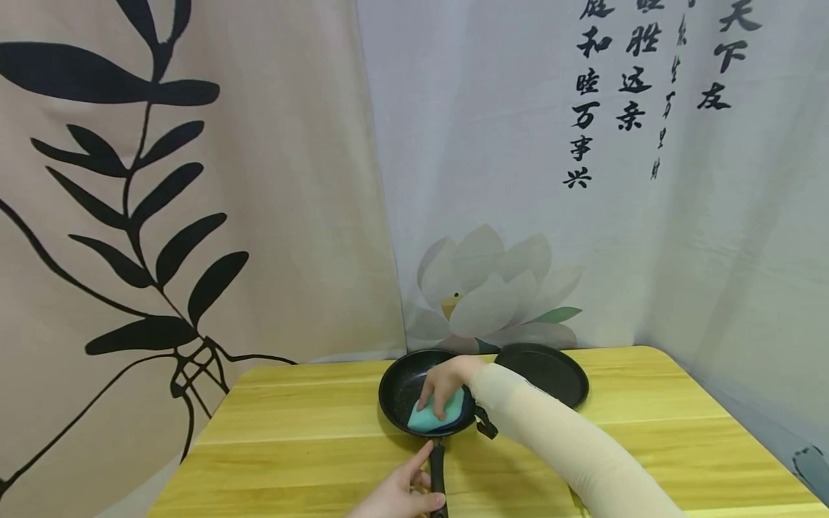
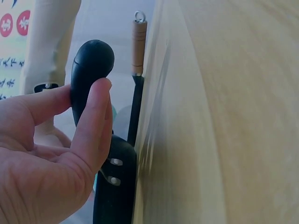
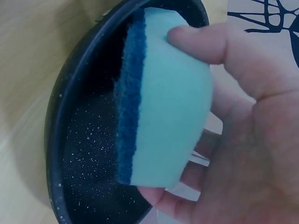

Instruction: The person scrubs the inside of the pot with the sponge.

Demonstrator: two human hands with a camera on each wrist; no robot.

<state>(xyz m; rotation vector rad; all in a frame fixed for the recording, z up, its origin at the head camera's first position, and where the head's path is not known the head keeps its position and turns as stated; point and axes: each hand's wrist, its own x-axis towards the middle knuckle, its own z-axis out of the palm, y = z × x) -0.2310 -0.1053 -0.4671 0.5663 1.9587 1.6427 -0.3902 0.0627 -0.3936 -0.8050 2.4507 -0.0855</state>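
A black speckled frying pan sits on the table with its handle toward me. My left hand pinches that handle between thumb and fingers; the left wrist view shows the grip at the handle's rounded end. Over the pan, my right hand holds a light green sponge with a dark blue scouring layer. In the right wrist view the thumb and fingers grip the sponge by its edges, the blue side facing the pan's inside.
Behind my right forearm lies a flat round black pan on the wooden table. A wooden handle with a metal ring shows in the left wrist view. A printed curtain hangs along the table's far edge.
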